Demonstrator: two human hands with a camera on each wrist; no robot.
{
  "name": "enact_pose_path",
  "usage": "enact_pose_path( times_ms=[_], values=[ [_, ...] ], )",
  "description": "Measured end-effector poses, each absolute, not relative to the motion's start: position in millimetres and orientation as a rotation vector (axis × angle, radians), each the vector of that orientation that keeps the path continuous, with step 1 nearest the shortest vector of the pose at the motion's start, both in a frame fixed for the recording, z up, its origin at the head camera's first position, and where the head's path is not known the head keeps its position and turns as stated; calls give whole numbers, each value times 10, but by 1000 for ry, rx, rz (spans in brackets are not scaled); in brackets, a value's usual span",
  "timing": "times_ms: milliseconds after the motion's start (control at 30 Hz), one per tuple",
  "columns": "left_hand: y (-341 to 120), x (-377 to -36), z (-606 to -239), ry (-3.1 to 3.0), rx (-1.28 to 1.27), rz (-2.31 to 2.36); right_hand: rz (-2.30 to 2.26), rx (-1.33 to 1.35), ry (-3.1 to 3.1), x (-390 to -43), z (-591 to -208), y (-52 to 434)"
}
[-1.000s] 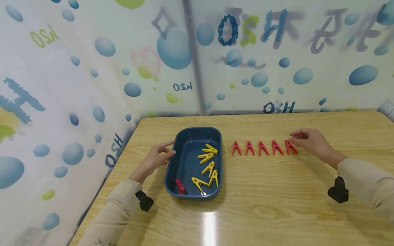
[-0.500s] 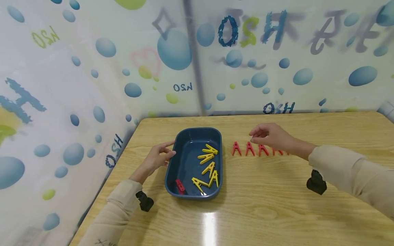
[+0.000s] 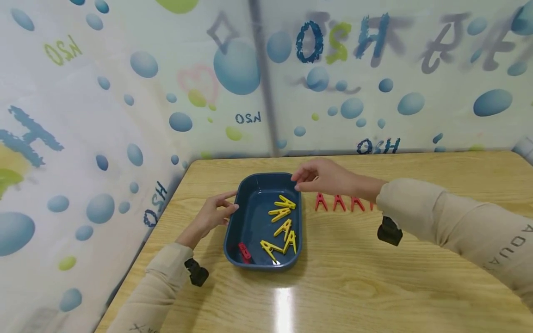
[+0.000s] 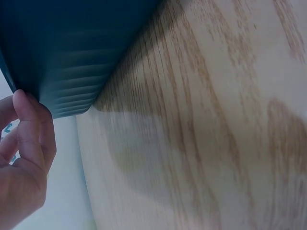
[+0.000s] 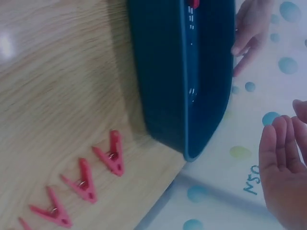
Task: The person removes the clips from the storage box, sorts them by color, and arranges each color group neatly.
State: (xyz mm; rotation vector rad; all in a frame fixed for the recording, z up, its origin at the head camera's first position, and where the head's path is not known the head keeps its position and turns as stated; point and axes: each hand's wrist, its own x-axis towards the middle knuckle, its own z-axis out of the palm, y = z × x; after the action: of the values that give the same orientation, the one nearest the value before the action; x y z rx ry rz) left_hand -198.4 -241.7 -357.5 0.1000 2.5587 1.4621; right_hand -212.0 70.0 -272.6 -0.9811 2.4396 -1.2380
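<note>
A deep blue plastic tray (image 3: 250, 222) lies on the table with several yellow clothespins (image 3: 280, 214) and a red clothespin (image 3: 244, 252) inside. My left hand (image 3: 211, 213) holds its left rim, thumb at the edge and fingers against the outer wall. In the left wrist view, bent fingers (image 4: 29, 129) touch that rim. My right hand (image 3: 322, 178) hovers near the tray's far right corner, fingers loosely bent and holding nothing visible. A row of red clothespins (image 3: 339, 202) lies right of the tray; the hand and forearm hide part of it.
The wooden table (image 3: 358, 282) meets a patterned wall (image 3: 350, 129) at the back and another at the left. Black wrist cameras (image 3: 390, 231) hang below both cuffs.
My right hand has left the rightmost red clothespin and moved left over the row to the tray's right rim. The left hand and the tray have stayed in place.
</note>
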Motion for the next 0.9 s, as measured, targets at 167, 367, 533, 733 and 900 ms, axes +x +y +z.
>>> enact_pose_path(
  times_ms=[167, 367, 533, 733, 900],
  values=[
    [-2417, -1994, -3567, 2559, 98, 1461, -1222, -1051, 2337, -2164, -2723, 474],
    [-2414, -2009, -3558, 2556, 102, 1453, -1158, -1181, 2245, -2153, -2894, 188],
    [-2407, -2030, -3548, 2550, 105, 1458, -1128, -1231, 2155, -2092, -3063, -17],
    [-2411, -2034, -3552, 2547, 143, 1459, -1148, -1256, 2063, -2058, -3203, -206],
    [-2436, -2018, -3573, 2539, 140, 1467, -1121, -1213, 2066, -2049, -3302, -349]
  ],
)
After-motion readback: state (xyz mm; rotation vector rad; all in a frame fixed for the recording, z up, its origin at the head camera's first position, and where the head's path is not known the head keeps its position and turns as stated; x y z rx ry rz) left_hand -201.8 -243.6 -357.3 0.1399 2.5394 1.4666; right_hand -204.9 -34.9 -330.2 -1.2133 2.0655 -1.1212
